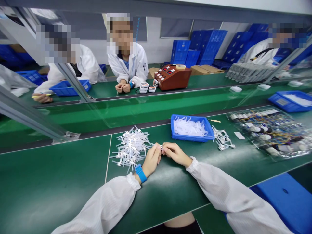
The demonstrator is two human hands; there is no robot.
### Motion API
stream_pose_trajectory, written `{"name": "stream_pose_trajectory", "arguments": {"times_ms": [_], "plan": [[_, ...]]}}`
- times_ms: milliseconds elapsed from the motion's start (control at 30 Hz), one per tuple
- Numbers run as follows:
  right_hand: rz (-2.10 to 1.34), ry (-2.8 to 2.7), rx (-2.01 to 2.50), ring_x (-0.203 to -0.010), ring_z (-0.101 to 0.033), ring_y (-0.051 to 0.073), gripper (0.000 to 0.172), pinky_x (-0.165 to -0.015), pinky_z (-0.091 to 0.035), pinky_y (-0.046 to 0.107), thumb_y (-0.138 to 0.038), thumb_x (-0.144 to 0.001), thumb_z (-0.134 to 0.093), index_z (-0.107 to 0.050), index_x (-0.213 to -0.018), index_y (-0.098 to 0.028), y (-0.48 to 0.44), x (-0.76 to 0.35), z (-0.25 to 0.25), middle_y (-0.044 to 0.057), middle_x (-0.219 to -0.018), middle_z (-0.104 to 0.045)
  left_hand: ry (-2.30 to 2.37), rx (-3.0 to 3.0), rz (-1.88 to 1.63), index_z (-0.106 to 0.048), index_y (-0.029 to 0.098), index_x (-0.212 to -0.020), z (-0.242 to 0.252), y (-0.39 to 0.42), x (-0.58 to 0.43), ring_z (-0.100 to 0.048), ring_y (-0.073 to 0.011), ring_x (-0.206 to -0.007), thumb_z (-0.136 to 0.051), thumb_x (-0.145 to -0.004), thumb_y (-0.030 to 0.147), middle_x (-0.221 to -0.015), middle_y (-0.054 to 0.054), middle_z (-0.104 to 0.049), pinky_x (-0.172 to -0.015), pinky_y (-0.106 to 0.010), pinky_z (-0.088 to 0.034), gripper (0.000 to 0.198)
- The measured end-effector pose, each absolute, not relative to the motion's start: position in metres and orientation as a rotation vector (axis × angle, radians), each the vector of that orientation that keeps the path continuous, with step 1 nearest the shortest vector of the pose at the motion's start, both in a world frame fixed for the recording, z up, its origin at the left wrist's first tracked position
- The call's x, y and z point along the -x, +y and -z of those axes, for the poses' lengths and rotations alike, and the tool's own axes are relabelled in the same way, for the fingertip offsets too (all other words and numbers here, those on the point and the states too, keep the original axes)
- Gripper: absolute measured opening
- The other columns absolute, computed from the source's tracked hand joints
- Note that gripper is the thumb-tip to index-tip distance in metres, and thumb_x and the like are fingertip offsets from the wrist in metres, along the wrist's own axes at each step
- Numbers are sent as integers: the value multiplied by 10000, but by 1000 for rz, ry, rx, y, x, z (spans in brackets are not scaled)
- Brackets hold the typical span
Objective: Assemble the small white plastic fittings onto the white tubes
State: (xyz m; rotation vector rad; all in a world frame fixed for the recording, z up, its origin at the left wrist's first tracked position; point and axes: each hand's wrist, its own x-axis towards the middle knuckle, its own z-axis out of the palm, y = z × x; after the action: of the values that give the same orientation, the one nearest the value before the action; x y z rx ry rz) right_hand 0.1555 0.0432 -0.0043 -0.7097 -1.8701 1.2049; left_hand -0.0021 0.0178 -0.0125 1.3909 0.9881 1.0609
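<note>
My left hand [152,158], with a blue band at the wrist, is closed in a pinch over the green bench. Its fingertips meet those of my right hand [176,153], which is pinched too. Between them shows a bit of a small white plastic strip [161,148], mostly hidden by the fingers. Just left of my left hand lies a loose pile of white plastic strips [133,146] with small wider ends. Behind my right hand stands a blue tray [192,138] full of similar thin white strips. A smaller heap of white pieces [222,139] lies to the tray's right.
Wired parts in clear plastic packs [270,133] cover the right of the bench [60,182]. Another blue tray [285,101] stands behind them. A metal post [36,113] rises at left. Across the green divider, several people in white coats sit near a reddish-brown control box [174,79].
</note>
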Motion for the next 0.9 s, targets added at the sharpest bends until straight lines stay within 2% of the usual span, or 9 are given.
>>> {"name": "stream_pose_trajectory", "arguments": {"times_ms": [167,633,900], "plan": [[-1203,-1870,715,-611,-471,111,382,-599,-385,236,-401,-963,-432,-571,-716,-145,44,-157,2,14,-689,-520,1033,-1463,-1109,-417,184,-661,7,20,4,-299,-72,-397,-390,-920,532,-471,78,-340,-459,-231,-280,435],[-1122,-1926,719,-606,-478,117,431,-603,-395,245,-428,-970,-394,-575,-707,-139,46,-156,1,22,-679,-539,1041,-1406,-1061,-477,168,-709,3,20,3,-301,-61,-385,-436,-885,567,-512,71,-368,-414,-221,-230,438],[-1015,-1990,728,-687,-537,147,403,-676,-424,271,-382,-981,-378,-577,-717,-153,46,-156,4,46,-727,-577,1085,-1443,-1101,-466,179,-676,3,21,2,-295,-71,-392,-436,-903,517,-483,73,-348,-427,-233,-239,408]]}}
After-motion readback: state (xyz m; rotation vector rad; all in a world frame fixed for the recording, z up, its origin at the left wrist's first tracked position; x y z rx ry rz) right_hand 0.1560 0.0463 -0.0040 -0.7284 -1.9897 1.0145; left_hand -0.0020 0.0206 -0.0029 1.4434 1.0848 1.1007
